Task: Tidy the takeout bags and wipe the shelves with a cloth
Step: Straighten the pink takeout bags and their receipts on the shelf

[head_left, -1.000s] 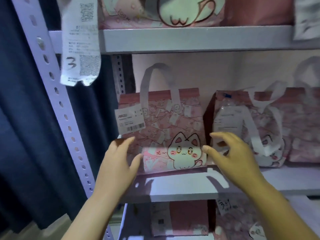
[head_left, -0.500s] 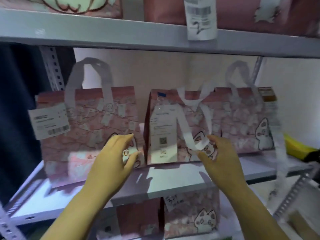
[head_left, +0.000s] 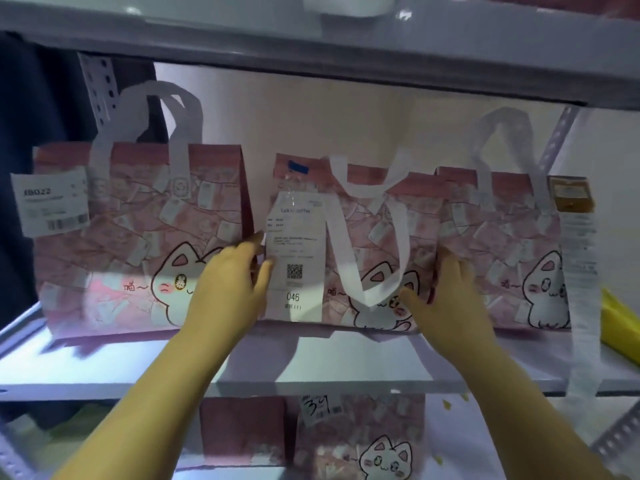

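Observation:
Three pink cat-print takeout bags stand in a row on the middle shelf [head_left: 311, 362]. The left bag [head_left: 138, 237] carries a barcode label, and the right bag [head_left: 502, 237] has a long receipt [head_left: 581, 289] hanging past the shelf edge. The middle bag [head_left: 363, 220] has a white receipt marked 046 and drooping white handles. My left hand [head_left: 225, 289] grips its left edge, fingers in the gap beside the left bag and thumb by the receipt. My right hand [head_left: 450, 299] holds its right edge, fingers in the gap beside the right bag.
A yellow object [head_left: 620, 327] lies at the shelf's far right, partly cut off. The upper shelf [head_left: 311, 46] hangs close above the bag handles. More pink bags [head_left: 363, 445] sit on the shelf below. A perforated upright [head_left: 98, 88] and dark curtain stand at the left.
The view shifted right from the left bag to the middle one. Both hands left the left bag and now hold the middle bag's two sides.

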The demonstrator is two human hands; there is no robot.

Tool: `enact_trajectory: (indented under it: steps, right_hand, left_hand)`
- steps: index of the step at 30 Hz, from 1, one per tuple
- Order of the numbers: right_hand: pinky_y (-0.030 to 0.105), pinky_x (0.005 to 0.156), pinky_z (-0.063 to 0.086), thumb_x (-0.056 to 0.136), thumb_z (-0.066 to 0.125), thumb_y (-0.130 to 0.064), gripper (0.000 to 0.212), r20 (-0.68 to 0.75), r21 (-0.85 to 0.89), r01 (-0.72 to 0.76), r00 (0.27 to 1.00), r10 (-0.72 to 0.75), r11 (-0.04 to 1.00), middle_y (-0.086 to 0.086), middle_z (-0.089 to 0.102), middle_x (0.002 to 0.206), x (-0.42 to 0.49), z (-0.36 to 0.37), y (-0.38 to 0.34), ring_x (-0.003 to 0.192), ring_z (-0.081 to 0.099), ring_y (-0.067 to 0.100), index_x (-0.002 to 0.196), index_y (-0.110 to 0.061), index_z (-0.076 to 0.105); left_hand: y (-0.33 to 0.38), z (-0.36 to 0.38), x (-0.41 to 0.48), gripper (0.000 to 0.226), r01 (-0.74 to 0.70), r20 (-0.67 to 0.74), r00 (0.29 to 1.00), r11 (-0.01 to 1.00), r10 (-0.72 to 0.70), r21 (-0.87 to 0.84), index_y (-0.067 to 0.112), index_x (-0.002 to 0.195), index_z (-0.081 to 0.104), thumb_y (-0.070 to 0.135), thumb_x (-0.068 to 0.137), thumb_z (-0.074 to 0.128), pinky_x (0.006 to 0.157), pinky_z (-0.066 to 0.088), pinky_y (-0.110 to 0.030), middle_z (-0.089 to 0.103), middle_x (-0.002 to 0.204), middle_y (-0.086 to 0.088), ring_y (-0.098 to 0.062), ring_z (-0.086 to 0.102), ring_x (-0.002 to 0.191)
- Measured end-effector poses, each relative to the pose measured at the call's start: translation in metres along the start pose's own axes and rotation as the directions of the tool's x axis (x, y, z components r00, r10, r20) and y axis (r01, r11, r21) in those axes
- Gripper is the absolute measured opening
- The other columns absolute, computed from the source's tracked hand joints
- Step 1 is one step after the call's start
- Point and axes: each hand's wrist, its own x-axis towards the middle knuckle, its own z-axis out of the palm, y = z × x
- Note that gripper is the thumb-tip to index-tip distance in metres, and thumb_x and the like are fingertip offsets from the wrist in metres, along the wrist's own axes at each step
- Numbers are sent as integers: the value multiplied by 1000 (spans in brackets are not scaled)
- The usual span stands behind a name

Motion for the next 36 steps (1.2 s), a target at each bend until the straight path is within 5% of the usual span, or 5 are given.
enact_trajectory:
  steps: [5,11,20,26,36]
  right_hand:
    - [39,85,43,83,66,-31,58,4,28,22,1000,-22,999,15,44,120,11,2,8,103,48,33,130,-7,41]
    - [32,76,40,83,67,-27,52,-8,89,49,999,-48,995,14,48,115,15,4,17,88,48,25,127,-7,46]
    - [30,76,37,83,67,-30,47,-8,120,52,999,-52,991,3,44,105,14,2,20,88,49,22,121,-9,50]
    - [31,76,38,81,67,-34,39,-67,157,50,997,-40,986,-2,47,109,0,-9,17,88,48,16,115,-19,55]
    - [6,65,42,83,66,-30,22,-136,248,-33,988,68,968,-10,63,93,-48,-30,25,78,59,-6,102,-20,65]
  left_hand:
    - [-2,3,2,32,76,-48,996,997,-76,-3,12,121,59,20,90,56,75,46,-34,69,98,-11,-31,61,88]
    - [3,0,4,29,161,-82,982,983,-168,-86,15,114,65,13,87,56,67,33,-16,72,97,-4,-25,62,88]
    - [5,-3,0,32,162,-42,985,981,-167,-104,14,119,62,17,88,57,87,47,-32,69,104,-2,-20,60,95]
    - [7,-11,-9,26,108,-31,993,989,-112,-101,21,110,64,30,86,63,65,36,-3,60,94,7,4,51,75]
    - [45,-16,-26,14,7,130,991,954,33,-298,32,95,63,39,83,61,60,42,-7,58,90,23,13,53,85]
